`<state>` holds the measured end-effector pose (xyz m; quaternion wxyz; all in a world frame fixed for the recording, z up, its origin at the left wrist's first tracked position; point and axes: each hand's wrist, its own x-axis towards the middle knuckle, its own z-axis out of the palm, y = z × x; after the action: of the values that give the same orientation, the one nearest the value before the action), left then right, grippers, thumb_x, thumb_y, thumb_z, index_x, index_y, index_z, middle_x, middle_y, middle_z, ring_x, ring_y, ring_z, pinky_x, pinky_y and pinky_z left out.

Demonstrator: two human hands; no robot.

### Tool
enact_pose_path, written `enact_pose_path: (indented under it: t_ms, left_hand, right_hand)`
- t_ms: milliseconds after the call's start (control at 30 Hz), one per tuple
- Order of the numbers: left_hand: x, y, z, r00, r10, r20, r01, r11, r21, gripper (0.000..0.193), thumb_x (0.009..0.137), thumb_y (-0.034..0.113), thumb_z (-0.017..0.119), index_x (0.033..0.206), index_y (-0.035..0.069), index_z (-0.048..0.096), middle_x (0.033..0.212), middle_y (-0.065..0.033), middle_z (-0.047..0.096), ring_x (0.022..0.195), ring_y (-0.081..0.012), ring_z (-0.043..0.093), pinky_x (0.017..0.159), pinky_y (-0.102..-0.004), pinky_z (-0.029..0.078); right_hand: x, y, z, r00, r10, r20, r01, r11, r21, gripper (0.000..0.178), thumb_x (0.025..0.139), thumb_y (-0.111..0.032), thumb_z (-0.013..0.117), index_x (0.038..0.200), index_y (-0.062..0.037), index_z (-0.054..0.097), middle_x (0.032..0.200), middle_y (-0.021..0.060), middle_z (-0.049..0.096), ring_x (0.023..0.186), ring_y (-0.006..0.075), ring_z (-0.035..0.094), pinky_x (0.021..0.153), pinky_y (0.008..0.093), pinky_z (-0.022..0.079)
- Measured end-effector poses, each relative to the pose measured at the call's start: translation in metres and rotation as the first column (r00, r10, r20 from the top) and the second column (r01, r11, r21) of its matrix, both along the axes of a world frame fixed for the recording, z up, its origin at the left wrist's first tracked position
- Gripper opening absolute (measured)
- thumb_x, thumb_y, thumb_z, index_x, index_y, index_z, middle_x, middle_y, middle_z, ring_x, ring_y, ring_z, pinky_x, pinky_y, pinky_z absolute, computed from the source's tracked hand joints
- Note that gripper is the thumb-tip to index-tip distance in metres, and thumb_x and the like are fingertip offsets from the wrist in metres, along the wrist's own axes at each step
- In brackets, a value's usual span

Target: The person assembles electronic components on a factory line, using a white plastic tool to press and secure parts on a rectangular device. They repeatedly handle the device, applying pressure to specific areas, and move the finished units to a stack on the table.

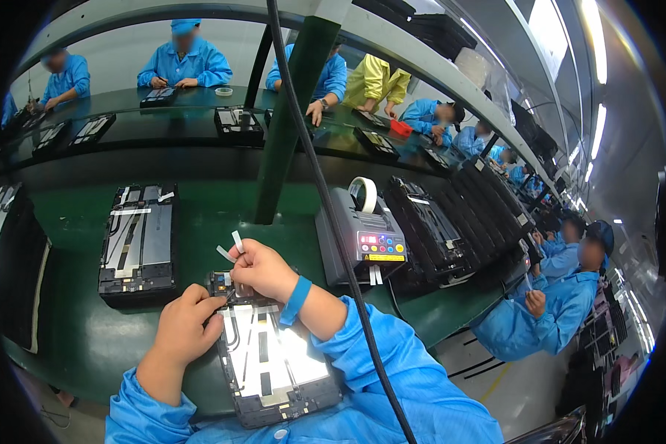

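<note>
Fig.: head view, assembly bench. Open black tablet chassis w/ shiny metal inner plate [274, 362] lies on the dark green bench top [214, 214] directly in front of the person, near edge. Left hand [185, 329] is curled, fingertips pressing on the chassis's upper left corner; whether it pinches anything cannot be told. Right hand [263, 270], blue wrist strap on, is closed in a pinch at the chassis's top edge and carries small white tape strips [231, 246] sticking up from the fingers.

Progress (judged): several white strips already lie across the plate's upper part; at least 2 strips are not yet applied, so taping is partway, approx. mid-step.

Counts: 1 chassis in hand; 1 more open chassis [139, 240] to the left, apart from it; 1 grey tape dispenser w/ white roll [364, 233] to the right; a row of stacked black trays [436, 222] beyond it, no. unclear. Co-workers in blue coats sit at neighbouring benches.
</note>
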<state>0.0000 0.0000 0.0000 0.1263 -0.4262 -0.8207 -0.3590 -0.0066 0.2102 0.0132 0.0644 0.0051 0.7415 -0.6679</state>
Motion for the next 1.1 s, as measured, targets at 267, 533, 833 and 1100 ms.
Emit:
enact_pose_path:
  t_ms: [267, 533, 833, 1100]
  left_hand:
    - [-0.002, 0.002, 0.002, 1.0, -0.007, -0.008, 0.007, 1.0, 0.021, 0.024, 0.069, 0.01, 0.066, 0.093, 0.007, 0.07, 0.082, -0.0077, 0.055, 0.068, -0.0265, 0.06, 0.061, -0.0374, 0.05]
    - [0.0, 0.0, 0.0, 1.0, -0.002, -0.001, 0.002, 1.0, 0.015, 0.025, 0.069, 0.009, 0.066, 0.094, 0.006, 0.069, 0.082, -0.008, 0.055, 0.068, -0.0265, 0.061, 0.062, -0.0375, 0.05]
    - [0.001, 0.001, 0.0, 1.0, 0.004, 0.025, -0.005, 1.0, 0.017, 0.026, 0.069, 0.01, 0.066, 0.095, 0.006, 0.07, 0.083, -0.0078, 0.056, 0.068, -0.0266, 0.061, 0.062, -0.0376, 0.05]
    - [-0.001, 0.001, 0.001, 1.0, -0.003, 0.02, 0.003, 1.0, 0.011, 0.026, 0.07, 0.011, 0.066, 0.095, 0.006, 0.069, 0.084, -0.0081, 0.056, 0.069, -0.0272, 0.061, 0.062, -0.038, 0.05]
  right_hand:
    - [-0.003, 0.003, -0.007, 0.987, 0.059, -0.153, -0.06, 0.998, -0.005, 0.037, 0.078, 0.002, 0.063, 0.112, -0.0017, 0.048, 0.089, 0.0036, 0.059, 0.058, 0.0041, 0.049, 0.053, 0.0189, 0.042]
    - [0.015, -0.006, 0.011, 0.913, 0.283, -0.293, -0.134, 0.888, 0.439, 0.04, 0.074, -0.003, 0.068, 0.112, -0.005, 0.056, 0.084, 0.0016, 0.062, 0.06, 0.0064, 0.049, 0.056, 0.0225, 0.043]
    - [0.018, -0.007, 0.011, 0.876, 0.308, -0.372, -0.036, 0.809, 0.587, 0.038, 0.077, -0.002, 0.064, 0.113, -0.0053, 0.055, 0.073, 0.0036, 0.062, 0.066, 0.018, 0.062, 0.063, 0.0295, 0.049]
    - [0.018, -0.006, 0.009, 0.873, 0.286, -0.395, 0.045, 0.76, 0.648, 0.04, 0.079, -0.005, 0.065, 0.117, -0.0048, 0.052, 0.072, 0.0046, 0.062, 0.066, 0.0215, 0.063, 0.062, 0.0315, 0.049]
